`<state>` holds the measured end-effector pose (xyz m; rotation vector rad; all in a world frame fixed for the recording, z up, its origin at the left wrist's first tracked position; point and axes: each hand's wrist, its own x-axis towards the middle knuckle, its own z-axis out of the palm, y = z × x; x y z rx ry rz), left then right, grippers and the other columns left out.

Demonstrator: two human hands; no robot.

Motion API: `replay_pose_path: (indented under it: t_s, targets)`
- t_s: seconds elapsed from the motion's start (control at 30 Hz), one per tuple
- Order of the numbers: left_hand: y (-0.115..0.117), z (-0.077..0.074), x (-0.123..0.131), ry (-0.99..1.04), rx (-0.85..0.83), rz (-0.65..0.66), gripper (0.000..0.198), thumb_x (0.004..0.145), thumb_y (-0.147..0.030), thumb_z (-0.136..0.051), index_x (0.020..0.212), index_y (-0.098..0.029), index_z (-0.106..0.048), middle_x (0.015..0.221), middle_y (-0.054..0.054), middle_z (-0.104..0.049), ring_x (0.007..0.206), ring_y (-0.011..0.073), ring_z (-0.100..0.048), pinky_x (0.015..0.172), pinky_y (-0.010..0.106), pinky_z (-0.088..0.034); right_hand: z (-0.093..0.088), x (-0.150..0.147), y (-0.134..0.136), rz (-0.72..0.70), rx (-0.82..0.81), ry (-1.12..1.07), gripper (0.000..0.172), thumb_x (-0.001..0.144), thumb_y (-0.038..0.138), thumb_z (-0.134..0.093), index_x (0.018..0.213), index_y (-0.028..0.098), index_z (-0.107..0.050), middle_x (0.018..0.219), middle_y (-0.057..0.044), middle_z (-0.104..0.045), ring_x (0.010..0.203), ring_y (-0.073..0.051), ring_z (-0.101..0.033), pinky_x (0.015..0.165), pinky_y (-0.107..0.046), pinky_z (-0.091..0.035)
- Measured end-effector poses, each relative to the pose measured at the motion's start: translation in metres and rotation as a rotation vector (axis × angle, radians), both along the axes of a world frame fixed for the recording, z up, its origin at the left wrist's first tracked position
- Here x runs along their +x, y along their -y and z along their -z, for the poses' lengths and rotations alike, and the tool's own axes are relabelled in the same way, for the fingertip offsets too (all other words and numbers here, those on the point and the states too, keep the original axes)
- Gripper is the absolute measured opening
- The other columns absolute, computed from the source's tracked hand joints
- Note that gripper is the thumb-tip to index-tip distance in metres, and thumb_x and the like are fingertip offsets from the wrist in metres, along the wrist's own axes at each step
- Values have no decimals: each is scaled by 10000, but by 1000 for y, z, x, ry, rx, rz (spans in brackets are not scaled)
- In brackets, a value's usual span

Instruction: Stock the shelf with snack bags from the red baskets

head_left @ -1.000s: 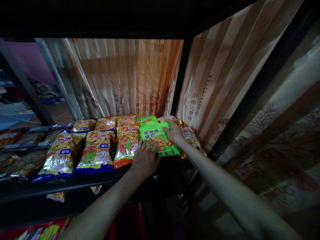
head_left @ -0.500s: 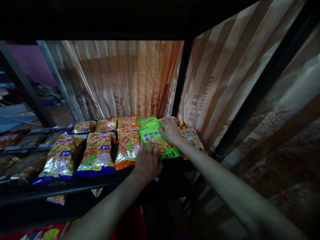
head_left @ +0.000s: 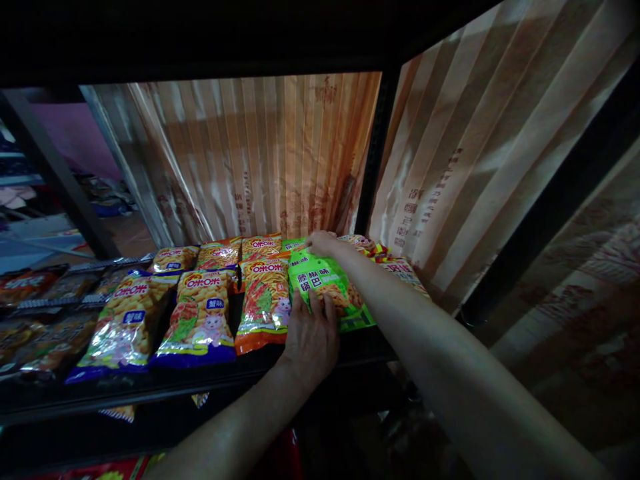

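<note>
A green snack bag [head_left: 317, 275] with dark characters lies face up near the right end of the shelf row. My left hand [head_left: 311, 337] rests on its lower front, fingers lying fairly flat against the bag and slightly apart. At the bag's top edge is my right hand [head_left: 323, 244], its fingers bent together over that edge; the fingertips are partly hidden. Behind it, part of another green bag [head_left: 293, 245] shows. To the left is an orange-edged snack bag [head_left: 263, 300]. On the right, a red and yellow bag [head_left: 403, 270] is partly covered by my right forearm.
Blue-edged snack bags [head_left: 197, 317] and dark-wrapped packs [head_left: 60, 337] line the left of the black shelf [head_left: 210, 377]. A black upright post [head_left: 376, 147] stands at the back corner before a striped curtain [head_left: 240, 147]. Red packaging [head_left: 95, 469] shows below.
My right hand has slid from the green bag's right side to its top edge. My left hand still lies on the bag's lower front. The whole view has shifted slightly.
</note>
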<state>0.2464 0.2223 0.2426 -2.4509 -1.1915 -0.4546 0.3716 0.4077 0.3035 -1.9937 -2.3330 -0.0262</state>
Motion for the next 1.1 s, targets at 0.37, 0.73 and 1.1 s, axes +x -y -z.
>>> replay_pose_path:
  t_s: [0.37, 0.73, 1.1]
  targets:
    - [-9, -6, 3, 21, -62, -35, 476, 838, -194, -437, 1277, -10, -454, 1213, 291, -536, 1125, 363, -520, 981, 559, -310, -10, 12, -6, 51, 62, -51, 255, 810, 157, -519, 979, 152, -711, 1016, -80, -708, 954, -183, -636, 795, -204, -454]
    - [-20, -2, 5, -38, -75, -101, 487, 861, -196, -408, 1305, -3, -456, 1303, 303, -482, 1212, 398, -461, 999, 559, -294, -1, 0, -15, 65, 100, -92, 278, 829, 175, -482, 999, 162, -701, 1043, -84, -698, 987, -187, -630, 827, -238, -465]
    - [-13, 3, 4, -124, -76, -147, 498, 856, -105, -372, 1314, 86, -409, 1269, 314, -513, 1236, 336, -464, 1076, 521, -220, -14, 25, 44, 73, 352, -223, 399, 875, 253, -472, 1253, 150, -550, 1241, -113, -584, 1147, -217, -535, 983, -298, -389]
